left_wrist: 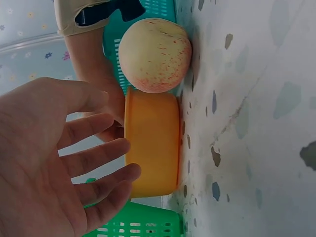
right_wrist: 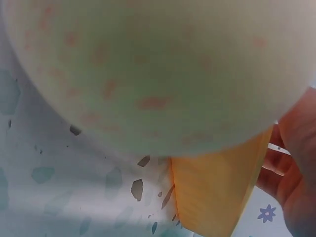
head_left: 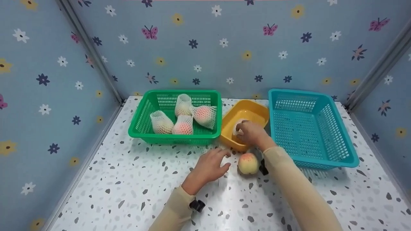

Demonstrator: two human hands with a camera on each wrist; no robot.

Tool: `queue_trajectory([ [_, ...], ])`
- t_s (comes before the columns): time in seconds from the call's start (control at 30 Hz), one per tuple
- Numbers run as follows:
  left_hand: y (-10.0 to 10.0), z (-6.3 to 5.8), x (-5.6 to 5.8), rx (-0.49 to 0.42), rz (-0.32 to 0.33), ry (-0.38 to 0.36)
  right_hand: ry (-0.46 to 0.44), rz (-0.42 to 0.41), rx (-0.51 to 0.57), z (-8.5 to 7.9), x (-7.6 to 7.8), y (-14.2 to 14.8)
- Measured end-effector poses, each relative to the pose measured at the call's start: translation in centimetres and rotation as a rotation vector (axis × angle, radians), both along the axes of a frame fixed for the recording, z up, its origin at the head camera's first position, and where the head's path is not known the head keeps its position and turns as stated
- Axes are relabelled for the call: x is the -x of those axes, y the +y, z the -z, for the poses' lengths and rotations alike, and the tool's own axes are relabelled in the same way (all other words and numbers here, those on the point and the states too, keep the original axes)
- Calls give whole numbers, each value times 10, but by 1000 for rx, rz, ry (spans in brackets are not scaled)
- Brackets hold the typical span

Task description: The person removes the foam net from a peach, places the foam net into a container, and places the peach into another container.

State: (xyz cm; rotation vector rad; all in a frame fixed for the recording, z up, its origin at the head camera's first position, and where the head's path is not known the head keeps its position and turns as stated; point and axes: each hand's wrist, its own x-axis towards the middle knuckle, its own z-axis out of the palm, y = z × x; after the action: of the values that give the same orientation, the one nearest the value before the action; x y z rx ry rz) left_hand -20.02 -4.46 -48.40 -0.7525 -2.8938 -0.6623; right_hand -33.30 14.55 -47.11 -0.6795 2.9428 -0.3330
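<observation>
A bare peach [head_left: 248,163] sits on the speckled tabletop, between my left hand [head_left: 210,164] and my right sleeve. My left hand hovers beside it with the fingers spread and nothing in them; the left wrist view shows its palm. Inside the orange basin [head_left: 228,124], the fingers of my right hand [head_left: 253,132] pinch a white foam fruit net [head_left: 237,125], partly hidden by them. The peach [right_wrist: 163,74] fills much of the right wrist view, with the orange basin [right_wrist: 215,190] behind it.
A green basket [head_left: 179,138] at the back left holds several peaches [head_left: 203,113] in white foam nets. To the right stands a blue basket [head_left: 310,134], close against the orange basin. Flower-patterned walls [head_left: 205,51] enclose the back and sides.
</observation>
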Motion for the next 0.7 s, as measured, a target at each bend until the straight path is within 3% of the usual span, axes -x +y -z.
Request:
queue_trajectory([
  [0.23,1,7,3,-18,0,-15,34,3,-42,8,1,3],
  [0.4,3,5,6,-39,18,5,84,54,-72,7,4,2],
  [0.7,1,7,2,-36,23,-4,-142,121,-72,12,4,0],
])
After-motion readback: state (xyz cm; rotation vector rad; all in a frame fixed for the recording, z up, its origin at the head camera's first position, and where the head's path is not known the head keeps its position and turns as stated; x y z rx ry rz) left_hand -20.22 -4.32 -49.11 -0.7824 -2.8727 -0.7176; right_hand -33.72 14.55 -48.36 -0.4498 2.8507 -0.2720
